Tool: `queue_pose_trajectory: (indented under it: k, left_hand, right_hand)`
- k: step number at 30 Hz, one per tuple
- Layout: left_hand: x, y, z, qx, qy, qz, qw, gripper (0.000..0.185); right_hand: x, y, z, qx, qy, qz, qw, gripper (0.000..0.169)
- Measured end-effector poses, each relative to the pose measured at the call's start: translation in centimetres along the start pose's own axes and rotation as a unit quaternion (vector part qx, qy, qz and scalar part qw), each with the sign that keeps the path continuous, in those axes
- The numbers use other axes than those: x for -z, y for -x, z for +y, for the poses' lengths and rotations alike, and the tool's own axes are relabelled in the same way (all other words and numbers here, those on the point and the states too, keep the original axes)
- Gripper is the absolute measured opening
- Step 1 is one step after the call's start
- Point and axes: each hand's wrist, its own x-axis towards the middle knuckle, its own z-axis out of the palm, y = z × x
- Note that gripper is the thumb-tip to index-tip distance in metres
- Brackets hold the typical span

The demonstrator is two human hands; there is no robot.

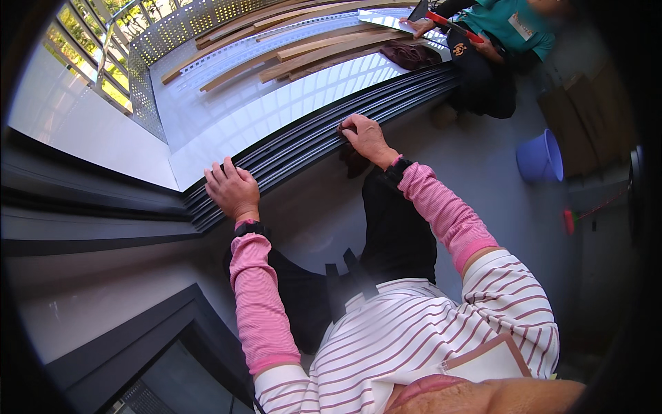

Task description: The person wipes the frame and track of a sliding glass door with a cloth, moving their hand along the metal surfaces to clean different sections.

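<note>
A dark metal sliding-door track (305, 142) with several parallel rails runs across in front of me, from the corner of the frame at left to the upper right. My left hand (232, 189) rests flat on the rails near the left end, fingers apart and holding nothing. Farther along, my right hand (366, 137) pinches a dark brown cloth (354, 161) against the near rails. Part of that cloth hangs down over the track's near edge, and the rest is hidden under my fingers.
Beyond the track, wooden strips (331, 54) and perforated white metal strips (217, 64) lie on the glossy floor. Another brown cloth (411, 54) lies near a co-worker (481, 46), who holds a red-handled tool (455, 27). A purple bucket (535, 158) and cardboard (579, 121) stand at right.
</note>
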Motion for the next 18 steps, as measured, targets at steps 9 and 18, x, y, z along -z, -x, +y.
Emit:
queue_pose_trajectory:
  k: [9,18]
  left_hand:
    - [-0.1,0.1,-0.2,-0.001,0.001,0.01,1.0,0.036]
    - [-0.7,-0.1,-0.4,-0.01,0.021,0.019,1.0,0.036]
  right_hand:
    - [-9.3,2.2,-11.4,0.187,0.119,-0.074,0.972,0.008]
    - [-7.0,0.9,-12.3,0.066,-0.246,-0.101,0.962,0.018]
